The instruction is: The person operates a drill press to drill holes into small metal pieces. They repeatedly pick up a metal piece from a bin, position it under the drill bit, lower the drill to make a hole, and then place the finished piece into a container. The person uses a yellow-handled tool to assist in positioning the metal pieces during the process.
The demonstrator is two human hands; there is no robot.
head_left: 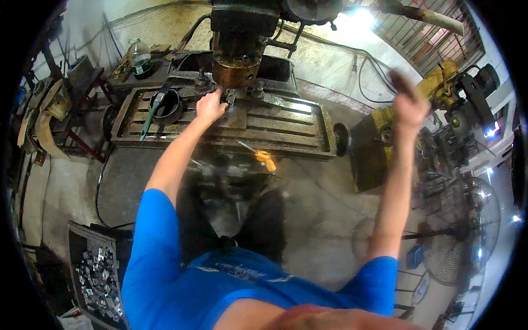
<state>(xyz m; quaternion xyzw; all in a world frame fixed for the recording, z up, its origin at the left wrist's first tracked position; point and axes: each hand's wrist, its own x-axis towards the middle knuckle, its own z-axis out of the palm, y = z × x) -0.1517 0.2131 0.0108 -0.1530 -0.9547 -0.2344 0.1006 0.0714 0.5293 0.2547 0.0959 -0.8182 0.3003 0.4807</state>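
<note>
In the head view I see white print, too blurred to read, on the blue short-sleeved shirt (231,270), and a dark green label (142,68) on a clear plastic bottle (138,51). The left hand (210,108) curls its fingers at a small metal piece (231,101) beneath the rusty cylindrical spindle (237,73), above a slotted metal table (286,132); whether it grips, I cannot tell. The right hand (411,111) is raised, its blurred grip unclear.
</note>
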